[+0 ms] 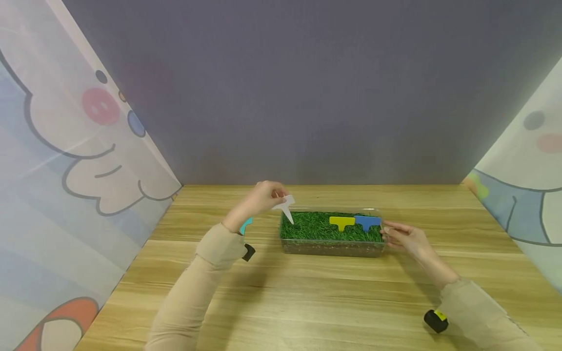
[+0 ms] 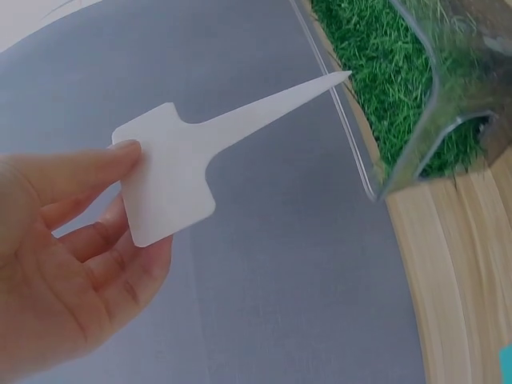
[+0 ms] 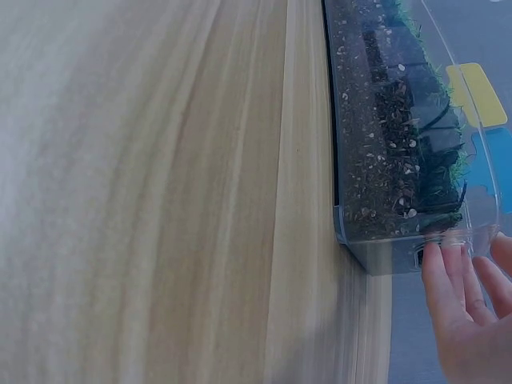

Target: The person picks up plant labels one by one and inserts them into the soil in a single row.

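Wooden table: left hand [image 1: 259, 199] pinches white marker [image 1: 285, 205] over tray [image 1: 331, 247].

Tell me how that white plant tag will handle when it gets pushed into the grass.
The white tag looks like thin flat plastic, so probably light and slightly bendy. Its stem holds straight though the left hand pinches only the head, so it seems fairly stiff. The pointed tip should enter the grass easily; its smooth face may slip.
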Motion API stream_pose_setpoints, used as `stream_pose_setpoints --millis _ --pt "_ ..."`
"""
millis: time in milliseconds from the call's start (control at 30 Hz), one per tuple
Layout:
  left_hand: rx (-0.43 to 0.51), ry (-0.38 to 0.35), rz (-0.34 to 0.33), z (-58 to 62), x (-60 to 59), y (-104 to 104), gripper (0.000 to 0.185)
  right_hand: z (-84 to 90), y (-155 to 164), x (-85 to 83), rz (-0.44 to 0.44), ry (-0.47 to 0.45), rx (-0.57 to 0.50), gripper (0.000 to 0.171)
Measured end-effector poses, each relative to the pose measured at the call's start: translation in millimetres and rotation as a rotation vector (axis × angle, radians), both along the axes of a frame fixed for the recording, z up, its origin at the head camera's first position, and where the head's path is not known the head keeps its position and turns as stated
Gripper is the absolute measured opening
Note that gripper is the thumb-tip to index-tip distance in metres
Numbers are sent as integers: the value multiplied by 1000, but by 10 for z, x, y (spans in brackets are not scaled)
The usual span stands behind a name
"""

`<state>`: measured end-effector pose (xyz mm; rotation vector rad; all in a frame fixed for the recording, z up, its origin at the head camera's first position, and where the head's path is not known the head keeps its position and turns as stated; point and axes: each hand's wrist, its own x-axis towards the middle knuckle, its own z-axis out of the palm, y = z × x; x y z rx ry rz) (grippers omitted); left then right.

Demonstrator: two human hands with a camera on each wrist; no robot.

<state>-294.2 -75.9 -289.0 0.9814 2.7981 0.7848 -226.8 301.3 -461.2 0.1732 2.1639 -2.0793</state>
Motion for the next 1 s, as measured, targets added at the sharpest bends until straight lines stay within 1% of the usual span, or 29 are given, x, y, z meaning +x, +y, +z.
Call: stream_pose_setpoints --millis 100,133,267,367,467,567,700,767,867,1000 --pt "1 2 -3 -15 1 64 18 10 3 0 22 13 -7 76" --pt "1 1 -2 -22 1 87 18 20 1 4 23 11 -11 75" --pt "6 1 -11 -45 7 177 19 100 -36 38 18 -6 -24 60" --pt "11 1 -20 -57 19 235 19 204 -85 88 28 5 -10 47" --pt "-1 5 -22 -73 25 287 19 236 -99 104 33 17 -5 43" --pt "-27 16 -26 -93 24 342 18 187 -78 77 15 -12 -3 48" --pt "-44 18 -36 -116 26 415 19 85 -33 26 4 -22 -2 68" --pt "-47 16 -43 -128 28 448 20 46 -19 10 7 -12 0 75" --pt "-60 21 -54 -150 35 488 21 13 -13 -1 1 -7 0 77" --pt "-61 32 -65 -177 46 530 19 -7 -5 -4 -1 0 -16 74"
